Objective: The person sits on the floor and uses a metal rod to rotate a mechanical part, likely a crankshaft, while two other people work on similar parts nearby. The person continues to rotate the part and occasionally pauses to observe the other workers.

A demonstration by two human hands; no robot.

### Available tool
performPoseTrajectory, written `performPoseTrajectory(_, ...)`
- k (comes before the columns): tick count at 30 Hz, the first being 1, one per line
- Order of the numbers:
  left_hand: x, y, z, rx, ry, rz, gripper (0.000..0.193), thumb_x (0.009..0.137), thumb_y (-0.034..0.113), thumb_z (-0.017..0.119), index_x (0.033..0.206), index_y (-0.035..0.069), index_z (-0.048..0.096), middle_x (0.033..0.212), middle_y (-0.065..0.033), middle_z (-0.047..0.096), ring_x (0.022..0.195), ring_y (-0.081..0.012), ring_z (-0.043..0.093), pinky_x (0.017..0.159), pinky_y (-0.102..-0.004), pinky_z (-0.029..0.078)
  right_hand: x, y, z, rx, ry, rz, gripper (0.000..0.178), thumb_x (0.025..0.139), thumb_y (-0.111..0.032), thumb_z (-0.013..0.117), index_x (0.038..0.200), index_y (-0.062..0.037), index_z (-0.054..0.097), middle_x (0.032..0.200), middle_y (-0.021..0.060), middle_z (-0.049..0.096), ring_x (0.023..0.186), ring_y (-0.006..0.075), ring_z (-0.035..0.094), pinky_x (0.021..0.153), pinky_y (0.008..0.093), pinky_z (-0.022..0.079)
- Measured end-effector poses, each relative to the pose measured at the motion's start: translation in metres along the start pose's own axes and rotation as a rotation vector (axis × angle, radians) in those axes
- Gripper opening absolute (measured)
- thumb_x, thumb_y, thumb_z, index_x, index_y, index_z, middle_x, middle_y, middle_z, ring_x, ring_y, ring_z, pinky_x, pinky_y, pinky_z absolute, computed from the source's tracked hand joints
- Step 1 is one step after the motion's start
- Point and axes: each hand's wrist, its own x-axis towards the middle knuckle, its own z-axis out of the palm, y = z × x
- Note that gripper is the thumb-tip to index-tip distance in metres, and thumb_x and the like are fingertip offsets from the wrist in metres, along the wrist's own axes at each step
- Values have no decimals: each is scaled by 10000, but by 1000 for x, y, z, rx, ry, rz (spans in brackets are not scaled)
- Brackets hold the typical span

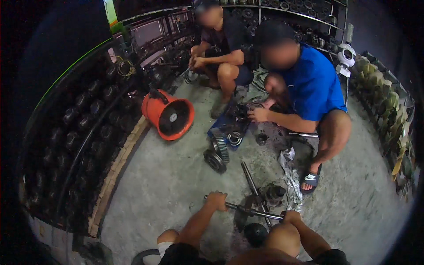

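A long metal bar (249, 210) spans the space in front of my knees, held at both ends. My left hand (216, 201) is closed around its left part, and a short end sticks out past the fist. At the other end, my right hand (290, 217) is wrapped round the bar beside my right knee. Beneath it a second steel bar (251, 179) crosses at an angle. Just right of that crossing stands a dark, greasy cylindrical metal part (274, 194). A black rounded object (255, 234) sits close to my knee, partly hidden by it.
One co-worker in blue (304, 84) squats ahead, hands on metal parts; another person (221, 48) squats farther back. Gears (216, 159) lie by a blue tray (213, 126). An orange drum fan (168, 115) stands left. Crumpled silvery sheeting (290, 170) lies right. Parts racks (84, 110) line the sides.
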Motion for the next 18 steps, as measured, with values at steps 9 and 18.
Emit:
performPoseTrajectory(9, -3, 0, 0, -53, 3, -79, 667, 655, 403, 744, 1264, 160, 624, 1103, -131, 702, 1059, -332, 654, 906, -464, 525, 10, 11, 12, 81, 45, -5, 609, 656, -468, 731, 1216, -232, 682, 1151, 121, 700, 1056, 320, 676, 922, 441, 528)
performPoseTrajectory(18, -8, 11, -9, -94, -4, -76, 448, 646, 277, 683, 1063, 112, 686, 1013, -138, 717, 984, -333, 683, 839, -470, 546, 19, 28, 26, 106, 50, -2, 573, 643, -446, 719, 1176, -239, 699, 1144, 107, 706, 1044, 317, 679, 920, 420, 528)
